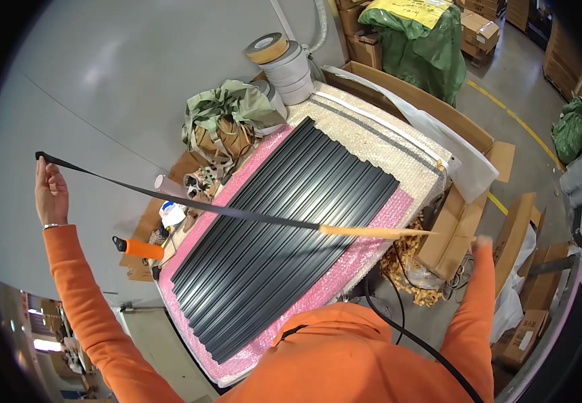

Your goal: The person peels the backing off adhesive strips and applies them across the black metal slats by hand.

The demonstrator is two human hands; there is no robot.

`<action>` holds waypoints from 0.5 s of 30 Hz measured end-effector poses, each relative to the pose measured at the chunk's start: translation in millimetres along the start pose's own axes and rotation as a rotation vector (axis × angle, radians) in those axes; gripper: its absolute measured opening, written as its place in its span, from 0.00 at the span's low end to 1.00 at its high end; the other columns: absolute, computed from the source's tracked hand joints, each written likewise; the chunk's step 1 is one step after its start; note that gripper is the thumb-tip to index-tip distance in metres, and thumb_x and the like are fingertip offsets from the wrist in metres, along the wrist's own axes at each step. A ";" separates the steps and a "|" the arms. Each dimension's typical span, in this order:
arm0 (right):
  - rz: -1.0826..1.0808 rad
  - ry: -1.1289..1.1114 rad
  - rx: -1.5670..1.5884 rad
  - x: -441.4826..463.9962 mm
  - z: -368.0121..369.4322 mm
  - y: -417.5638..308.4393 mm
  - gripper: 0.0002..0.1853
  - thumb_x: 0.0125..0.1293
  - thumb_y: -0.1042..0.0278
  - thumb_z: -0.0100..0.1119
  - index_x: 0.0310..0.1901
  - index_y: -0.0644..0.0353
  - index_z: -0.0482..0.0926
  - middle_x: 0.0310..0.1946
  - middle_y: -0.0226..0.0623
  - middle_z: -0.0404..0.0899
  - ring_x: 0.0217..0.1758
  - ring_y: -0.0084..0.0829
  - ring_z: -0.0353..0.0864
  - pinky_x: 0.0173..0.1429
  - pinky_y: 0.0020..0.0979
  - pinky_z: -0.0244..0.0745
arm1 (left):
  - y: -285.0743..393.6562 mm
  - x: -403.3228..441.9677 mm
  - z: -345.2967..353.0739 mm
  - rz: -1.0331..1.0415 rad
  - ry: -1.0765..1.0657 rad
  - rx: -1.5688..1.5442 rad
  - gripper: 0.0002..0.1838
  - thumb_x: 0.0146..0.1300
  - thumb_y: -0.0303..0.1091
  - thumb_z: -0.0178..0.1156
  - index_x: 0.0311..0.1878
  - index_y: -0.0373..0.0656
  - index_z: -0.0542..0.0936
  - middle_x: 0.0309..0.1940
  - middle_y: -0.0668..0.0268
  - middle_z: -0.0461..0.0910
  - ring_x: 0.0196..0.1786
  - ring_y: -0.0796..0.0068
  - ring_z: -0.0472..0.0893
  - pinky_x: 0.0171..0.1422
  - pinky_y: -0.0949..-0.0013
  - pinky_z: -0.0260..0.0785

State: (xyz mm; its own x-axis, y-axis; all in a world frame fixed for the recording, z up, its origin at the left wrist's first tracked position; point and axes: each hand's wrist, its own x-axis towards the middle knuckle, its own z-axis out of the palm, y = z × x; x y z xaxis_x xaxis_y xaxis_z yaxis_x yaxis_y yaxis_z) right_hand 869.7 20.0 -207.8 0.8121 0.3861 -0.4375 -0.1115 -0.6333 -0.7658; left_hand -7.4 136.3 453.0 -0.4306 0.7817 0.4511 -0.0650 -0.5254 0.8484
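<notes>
My left hand (50,191) is raised at the far left, its fingers closed on the end of a long black tape strip (237,213). The strip stretches across to the right, and at its right end a tan backing strip (358,231) continues from it toward my right hand (482,243). That hand is smeared by motion but looks closed, with the tan strip thinning into blur beside it. Below the taut strip, several long black ribbed profiles (291,242) lie side by side on a table covered with pink bubble wrap (381,236).
Tape rolls (287,70) are stacked at the table's far end, near a green-and-brown bag (227,117). An orange bottle (140,248) stands on the left. Crumpled tan strips (415,269) pile beside an open cardboard box (449,232) on the right. A black cable (432,349) runs past my body.
</notes>
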 end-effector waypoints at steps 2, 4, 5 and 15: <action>-0.496 0.317 -0.279 -57.9 24.9 -89.6 0.24 0.59 0.63 0.55 0.56 0.65 0.70 0.51 0.53 0.75 0.55 0.53 0.73 0.56 0.40 0.70 | 18.4 3.8 -7.4 -0.068 -0.133 0.030 0.04 0.65 0.30 0.58 0.37 0.41 0.74 0.25 0.69 0.74 0.26 0.87 0.74 0.23 0.88 0.64; -0.788 0.326 -0.222 -127.2 51.7 -164.1 0.21 0.61 0.63 0.55 0.54 0.65 0.72 0.49 0.51 0.76 0.51 0.46 0.76 0.54 0.39 0.70 | 24.6 2.7 1.0 0.001 -0.084 0.082 0.04 0.64 0.30 0.59 0.36 0.41 0.74 0.24 0.68 0.74 0.25 0.87 0.73 0.22 0.89 0.63; -0.858 0.153 -0.063 -205.5 57.9 -211.0 0.19 0.62 0.65 0.54 0.54 0.62 0.73 0.47 0.47 0.78 0.48 0.41 0.78 0.53 0.35 0.71 | 23.8 -3.9 13.3 0.049 -0.003 0.076 0.04 0.64 0.30 0.59 0.35 0.41 0.75 0.25 0.68 0.75 0.25 0.87 0.73 0.22 0.88 0.64; -1.659 -0.512 -0.018 -451.2 163.1 -180.8 0.27 0.44 0.68 0.70 0.45 0.62 0.67 0.43 0.45 0.74 0.44 0.45 0.76 0.48 0.39 0.71 | 34.1 -22.5 -6.5 0.097 0.061 0.130 0.05 0.62 0.30 0.61 0.35 0.41 0.75 0.25 0.70 0.76 0.28 0.85 0.76 0.26 0.88 0.67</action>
State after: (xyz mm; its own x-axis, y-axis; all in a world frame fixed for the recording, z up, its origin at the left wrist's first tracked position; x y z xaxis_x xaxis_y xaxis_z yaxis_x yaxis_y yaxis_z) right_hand 430.0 69.7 51.2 -0.2020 0.7339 0.6486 0.5930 0.6187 -0.5153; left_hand -5.7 98.5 470.0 -0.4837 0.7053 0.5183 0.0946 -0.5466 0.8320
